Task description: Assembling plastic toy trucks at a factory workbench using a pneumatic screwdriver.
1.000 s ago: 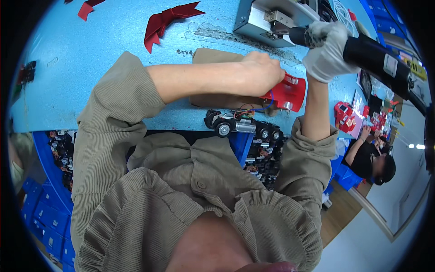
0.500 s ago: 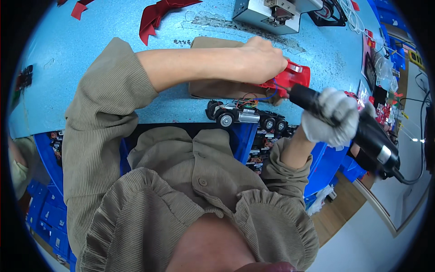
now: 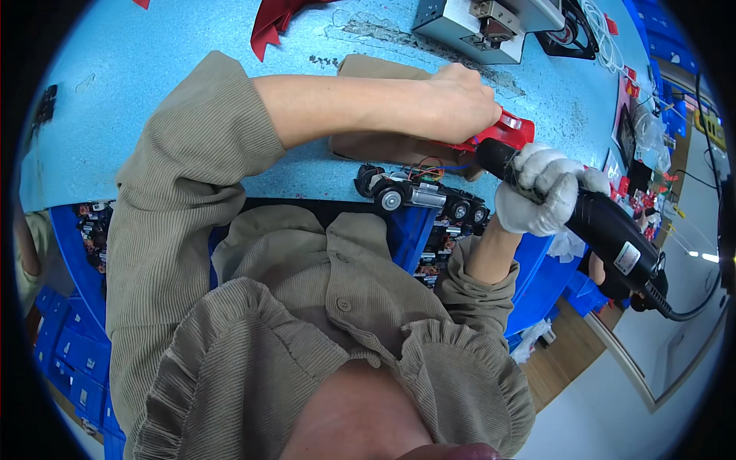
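My bare left hand is closed on a red plastic toy-vehicle shell, pressing it over a brown padded block. The fingers' undersides are hidden. My gloved right hand wraps round a black corded electric screwdriver. The tool slants, its nose pointing up-left at the shell; its tip is hidden against the red part, and I cannot tell whether it sits on a screw. Just below the block stands a black toy truck chassis with silver-hubbed wheels and coloured wires that run up towards the shell.
Across the blue table, a grey metal machine stands at the back, with a black fan beside it. Red cloth lies at the far edge. Blue bins with parts sit below the table. The screwdriver's cable loops at right.
My right hand and the screwdriver have moved slightly left, bringing the tool's nose closer to the red shell. My left hand keeps its hold. The whole view has shifted a little.
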Motion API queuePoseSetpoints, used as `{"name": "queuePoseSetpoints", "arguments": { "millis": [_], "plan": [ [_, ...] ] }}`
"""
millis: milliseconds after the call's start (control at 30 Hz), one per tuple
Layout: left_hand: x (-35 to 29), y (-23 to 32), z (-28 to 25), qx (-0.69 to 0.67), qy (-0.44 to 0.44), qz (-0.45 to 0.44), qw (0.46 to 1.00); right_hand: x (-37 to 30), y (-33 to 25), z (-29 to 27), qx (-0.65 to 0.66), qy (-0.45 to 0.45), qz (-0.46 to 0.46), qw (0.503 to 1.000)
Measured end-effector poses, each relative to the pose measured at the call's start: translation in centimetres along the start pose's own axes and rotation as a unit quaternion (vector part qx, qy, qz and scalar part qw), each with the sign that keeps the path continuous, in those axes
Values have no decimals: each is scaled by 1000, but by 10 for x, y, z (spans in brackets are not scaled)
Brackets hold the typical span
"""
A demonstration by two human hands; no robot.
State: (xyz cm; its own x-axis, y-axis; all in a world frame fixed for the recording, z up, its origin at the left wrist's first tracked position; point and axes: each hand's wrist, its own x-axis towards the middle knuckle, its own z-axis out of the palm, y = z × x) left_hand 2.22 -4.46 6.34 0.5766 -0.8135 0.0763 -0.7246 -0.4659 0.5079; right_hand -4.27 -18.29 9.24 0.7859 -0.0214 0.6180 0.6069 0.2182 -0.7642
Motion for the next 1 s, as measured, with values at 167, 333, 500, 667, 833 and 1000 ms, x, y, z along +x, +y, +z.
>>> {"name": "queuePoseSetpoints", "arguments": {
  "millis": [167, 333, 500, 667, 833, 1000],
  "plan": [
    [-6, -12, -11, -72, -64, -21, 995, -2, -2, 12, -77, 5, 12, 997],
    [-42, -38, 11, -369, 50, 70, 926, 0, 0, 22, -71, 21, 7, 997],
    [-50, -29, 57, -304, 241, 14, 922, 12, -2, 21, -36, -51, 23, 998],
    [-47, -31, 54, -295, 242, 30, 924, 91, -9, -5, 35, -36, 43, 998],
    [-46, -32, 55, -305, 232, 40, 923, 156, 73, -12, -111, 45, 102, 988],
    [-51, -32, 52, -305, 240, 35, 921, 130, 57, -3, -2, -22, 157, 987]
  ]
}}
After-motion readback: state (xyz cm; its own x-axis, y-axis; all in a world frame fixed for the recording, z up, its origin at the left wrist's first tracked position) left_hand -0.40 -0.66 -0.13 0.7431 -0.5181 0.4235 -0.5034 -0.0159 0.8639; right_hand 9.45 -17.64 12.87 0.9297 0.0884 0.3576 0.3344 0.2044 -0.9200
